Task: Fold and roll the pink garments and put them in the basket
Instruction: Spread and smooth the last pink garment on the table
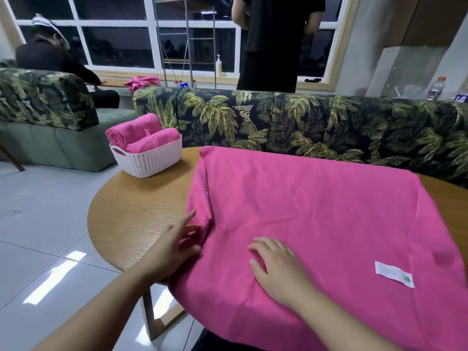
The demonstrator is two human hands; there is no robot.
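Observation:
A pink garment (316,219) lies spread flat over the round wooden table (131,219), with a white label (393,274) near its right side and its near edge hanging off the table. My left hand (174,244) touches the garment's left edge, where the cloth is bunched into a fold, with its fingers spread. My right hand (276,267) rests flat on the cloth, palm down, a little right of the left one. A white woven basket (149,160) stands at the table's far left edge with two rolled pink garments (141,135) in it.
A palm-print sofa (304,122) runs behind the table. A person in black (273,41) stands behind it at the window; another sits at far left by a second sofa (43,97). More pink cloth (143,82) lies on a far bench. Tiled floor lies to the left.

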